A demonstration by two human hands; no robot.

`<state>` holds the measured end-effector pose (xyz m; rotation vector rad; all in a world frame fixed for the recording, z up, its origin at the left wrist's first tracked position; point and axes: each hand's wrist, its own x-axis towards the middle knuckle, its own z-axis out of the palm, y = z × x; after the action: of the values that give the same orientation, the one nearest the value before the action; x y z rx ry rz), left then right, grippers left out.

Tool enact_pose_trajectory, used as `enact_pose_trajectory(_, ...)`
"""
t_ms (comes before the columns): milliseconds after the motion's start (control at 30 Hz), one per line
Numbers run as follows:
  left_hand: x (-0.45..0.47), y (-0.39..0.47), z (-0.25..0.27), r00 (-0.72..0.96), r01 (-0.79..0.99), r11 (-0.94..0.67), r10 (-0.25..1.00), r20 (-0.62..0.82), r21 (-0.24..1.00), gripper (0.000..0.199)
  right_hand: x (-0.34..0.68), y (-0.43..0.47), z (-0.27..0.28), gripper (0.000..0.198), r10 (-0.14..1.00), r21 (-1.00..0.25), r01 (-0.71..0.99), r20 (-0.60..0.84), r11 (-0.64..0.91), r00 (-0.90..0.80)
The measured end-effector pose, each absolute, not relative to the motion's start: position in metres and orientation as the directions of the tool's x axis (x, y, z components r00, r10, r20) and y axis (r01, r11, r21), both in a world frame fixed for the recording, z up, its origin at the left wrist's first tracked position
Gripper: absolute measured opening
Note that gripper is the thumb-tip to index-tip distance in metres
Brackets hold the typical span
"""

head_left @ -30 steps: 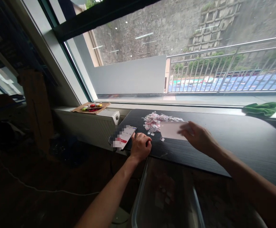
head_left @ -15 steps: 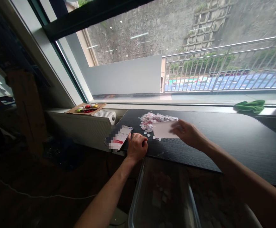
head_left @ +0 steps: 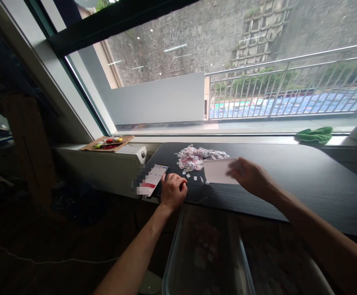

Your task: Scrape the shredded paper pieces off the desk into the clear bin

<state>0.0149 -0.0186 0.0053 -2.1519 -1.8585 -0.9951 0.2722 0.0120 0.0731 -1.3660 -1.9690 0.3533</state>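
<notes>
My right hand (head_left: pixel 242 173) grips the right end of a flat white card (head_left: pixel 220 170), its fingers slightly blurred. The card is tilted over the dark table, beside a heap of small white and pinkish paper scraps (head_left: pixel 193 157). A few loose scraps (head_left: pixel 195 178) lie in front of the heap. My left hand (head_left: pixel 174 190) rests curled on the table's near edge with nothing visible in it. Just left of it lies a phone (head_left: pixel 157 176) with a timer on its screen, partly pixelated.
The black table (head_left: pixel 267 164) stands against the window. Below its front edge is a clear plastic bin (head_left: pixel 178 246) with some scraps inside. A green cloth (head_left: pixel 315 135) lies on the sill. At left, cardboard with colourful items (head_left: pixel 111 142) sits by a radiator (head_left: pixel 134 151).
The white card has moved slightly right and away from the heap with my right hand. My left hand stays by the phone. The whole view has shifted a little.
</notes>
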Motion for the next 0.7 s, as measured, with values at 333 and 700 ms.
enact_pose_trajectory(333,0.013,-0.019,0.005,0.023,0.915,-0.243,0.829,0.558,0.322,0.014,0.241,0.02,0.071,0.013,0.888,-0.677,0.58,0.403,0.453,-0.223)
enact_pose_trajectory(700,0.015,-0.019,0.004,0.023,0.915,-0.244,0.827,0.562,0.321,0.014,0.297,0.005,0.07,0.013,0.952,-0.703,0.642,0.243,0.304,-0.186)
